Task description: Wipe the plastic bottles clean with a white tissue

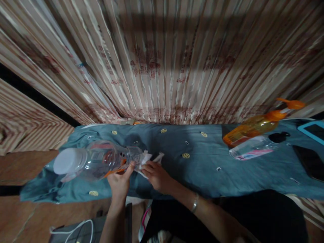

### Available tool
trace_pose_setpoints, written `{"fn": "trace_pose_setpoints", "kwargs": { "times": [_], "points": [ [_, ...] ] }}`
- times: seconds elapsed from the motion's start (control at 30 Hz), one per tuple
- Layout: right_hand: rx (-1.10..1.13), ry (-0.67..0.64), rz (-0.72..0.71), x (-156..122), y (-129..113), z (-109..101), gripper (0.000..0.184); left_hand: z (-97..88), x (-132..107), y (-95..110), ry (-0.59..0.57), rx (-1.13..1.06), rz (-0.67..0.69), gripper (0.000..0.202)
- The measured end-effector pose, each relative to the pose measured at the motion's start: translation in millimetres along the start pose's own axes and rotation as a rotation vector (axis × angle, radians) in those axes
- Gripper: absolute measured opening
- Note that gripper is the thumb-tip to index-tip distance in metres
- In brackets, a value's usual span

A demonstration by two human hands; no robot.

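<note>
A big clear plastic bottle (98, 162) with a white cap (68, 161) and some orange and black print lies to the left on the blue-green cloth, its cap pointing left. My left hand (120, 182) is closed around its near side, thumb on top. Whether the narrower clear part at its right end is the same bottle, I cannot tell. At that end my right hand (157, 175) pinches a crumpled white wipe (146, 158) against the plastic. A bracelet is on my right wrist.
To the right lie an orange pump bottle (253, 126) and a clear bottle with a black top (253, 148). Beyond them are a dark phone (308, 162) and a blue-framed tablet (314, 130). A striped curtain (162, 67) hangs behind the cloth (202, 175). A white cable (73, 231) lies below.
</note>
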State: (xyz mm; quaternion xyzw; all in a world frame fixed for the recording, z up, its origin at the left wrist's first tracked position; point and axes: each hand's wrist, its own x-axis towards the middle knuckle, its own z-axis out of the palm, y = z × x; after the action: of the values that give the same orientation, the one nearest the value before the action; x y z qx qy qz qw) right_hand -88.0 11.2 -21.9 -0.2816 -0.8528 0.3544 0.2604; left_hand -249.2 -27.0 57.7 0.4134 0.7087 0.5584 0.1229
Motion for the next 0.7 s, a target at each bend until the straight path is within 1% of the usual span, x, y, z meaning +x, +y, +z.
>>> {"fn": "trace_pose_setpoints", "kwargs": {
  "times": [0.03, 0.07, 0.13, 0.17, 0.2, 0.23, 0.27, 0.3, 0.33, 0.37, 0.4, 0.43, 0.47, 0.5, 0.53, 0.57, 0.6, 0.63, 0.67, 0.7],
  "points": [
    [-0.155, -0.043, -0.015, -26.6, 8.8, -12.2, 0.038, 1.4, 2.3, 0.3, 0.006, -0.010, -0.010, 0.038],
    [-0.329, -0.063, -0.008, -53.8, 20.4, -28.7, 0.043, 3.1, 4.0, 0.9, 0.021, -0.022, -0.026, 0.038],
    [-0.611, -0.011, 0.081, -104.8, 47.3, -69.3, 0.052, 6.5, 5.8, 2.1, 0.042, -0.036, -0.059, 0.038],
    [-0.723, 0.059, 0.169, -125.6, 59.8, -89.8, 0.053, 8.1, 5.9, 2.3, 0.042, -0.037, -0.077, 0.037],
    [-0.806, 0.142, 0.266, -141.3, 70.0, -107.8, 0.051, 9.4, 5.4, 2.1, 0.039, -0.038, -0.094, 0.037],
    [-0.859, 0.212, 0.352, -150.4, 76.7, -121.0, 0.046, 10.6, 4.6, 1.8, 0.034, -0.039, -0.109, 0.037],
    [-0.885, 0.271, 0.434, -152.0, 79.4, -128.0, 0.043, 11.7, 3.5, 1.4, 0.029, -0.042, -0.119, 0.037],
    [-0.886, 0.310, 0.497, -146.1, 77.6, -127.8, 0.041, 12.6, 2.2, 1.2, 0.029, -0.051, -0.123, 0.037],
    [-0.867, 0.327, 0.541, -133.2, 71.2, -120.0, 0.040, 13.4, 1.0, 1.4, 0.033, -0.062, -0.119, 0.037],
    [-0.831, 0.317, 0.553, -114.9, 60.6, -105.5, 0.041, 14.0, -0.2, 2.1, 0.037, -0.073, -0.111, 0.038],
    [-0.783, 0.270, 0.528, -93.4, 46.6, -85.6, 0.042, 14.3, -1.3, 3.2, 0.040, -0.079, -0.101, 0.038],
    [-0.731, 0.213, 0.479, -71.5, 30.0, -62.3, 0.044, 14.3, -2.1, 4.8, 0.040, -0.079, -0.090, 0.038],
    [-0.666, 0.140, 0.390, -51.9, 12.1, -38.1, 0.044, 14.0, -2.8, 6.7, 0.039, -0.075, -0.079, 0.037],
    [-0.593, 0.086, 0.285, -37.0, -5.7, -15.4, 0.042, 13.4, -3.2, 8.5, 0.033, -0.065, -0.069, 0.037],
    [-0.521, 0.040, 0.167, -28.6, -21.7, 3.5, 0.039, 12.8, -3.5, 10.2, 0.025, -0.053, -0.062, 0.036],
    [-0.469, -0.004, 0.077, -27.6, -34.6, 16.9, 0.036, 12.3, -3.6, 11.5, 0.019, -0.044, -0.056, 0.035],
    [-0.435, -0.042, 0.017, -34.1, -43.0, 23.8, 0.034, 12.3, -3.7, 12.1, 0.012, -0.042, -0.053, 0.035],
    [-0.419, -0.072, -0.019, -47.4, -46.4, 24.0, 0.034, 12.8, -3.7, 12.0, 0.003, -0.047, -0.053, 0.035],
    [-0.425, -0.088, -0.026, -66.3, -44.5, 17.8, 0.035, 14.2, -3.8, 11.2, -0.008, -0.057, -0.058, 0.035],
    [-0.451, -0.083, -0.005, -89.0, -37.8, 6.1, 0.038, 16.4, -4.1, 9.6, -0.020, -0.069, -0.067, 0.035]
  ]
}}
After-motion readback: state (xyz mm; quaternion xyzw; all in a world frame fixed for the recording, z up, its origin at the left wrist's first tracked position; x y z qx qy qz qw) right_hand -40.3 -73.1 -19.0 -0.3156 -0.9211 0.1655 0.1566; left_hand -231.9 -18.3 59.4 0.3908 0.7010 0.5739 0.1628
